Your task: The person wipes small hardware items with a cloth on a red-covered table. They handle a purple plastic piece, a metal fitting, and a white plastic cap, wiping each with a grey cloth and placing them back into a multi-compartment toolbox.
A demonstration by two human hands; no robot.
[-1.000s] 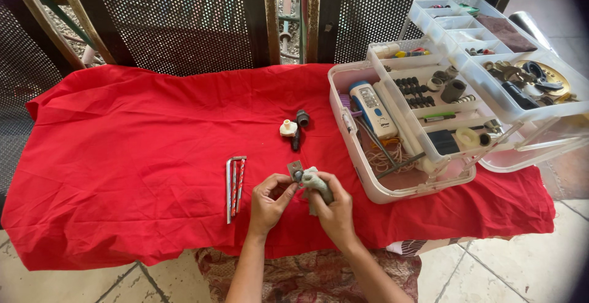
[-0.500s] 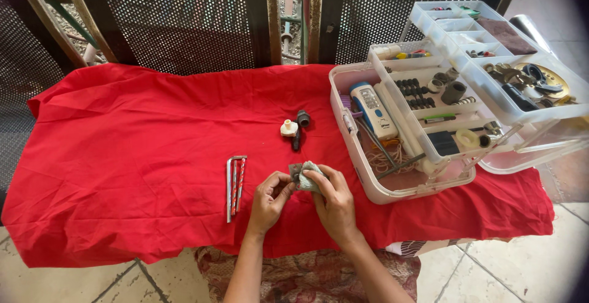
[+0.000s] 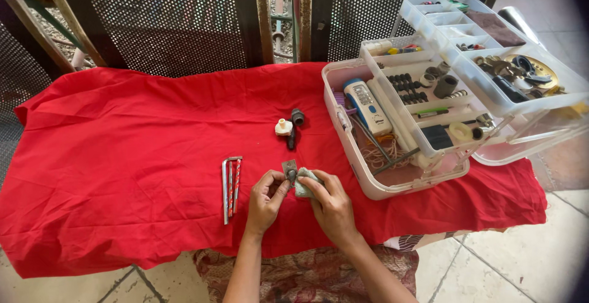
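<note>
My left hand (image 3: 265, 199) pinches a small dark metal part (image 3: 289, 169) just above the red cloth (image 3: 135, 149). My right hand (image 3: 328, 202) presses a grey-green rag (image 3: 303, 181) against that part from the right. Both hands meet near the table's front edge. A set of metal hex keys with red shafts (image 3: 230, 183) lies just left of my left hand. Farther back lie a small white fitting (image 3: 283, 127) and a dark cylindrical piece (image 3: 296, 122).
An open white tiered toolbox (image 3: 423, 113) stands at the right, its trays holding a blue-and-white tool, black bits, washers and brass parts. Dark metal mesh panels (image 3: 159, 15) rise behind the table. Tiled floor shows at the right and below.
The right hand with the rag has closed in against the metal part held by the left hand. The hands have barely shifted on the cloth.
</note>
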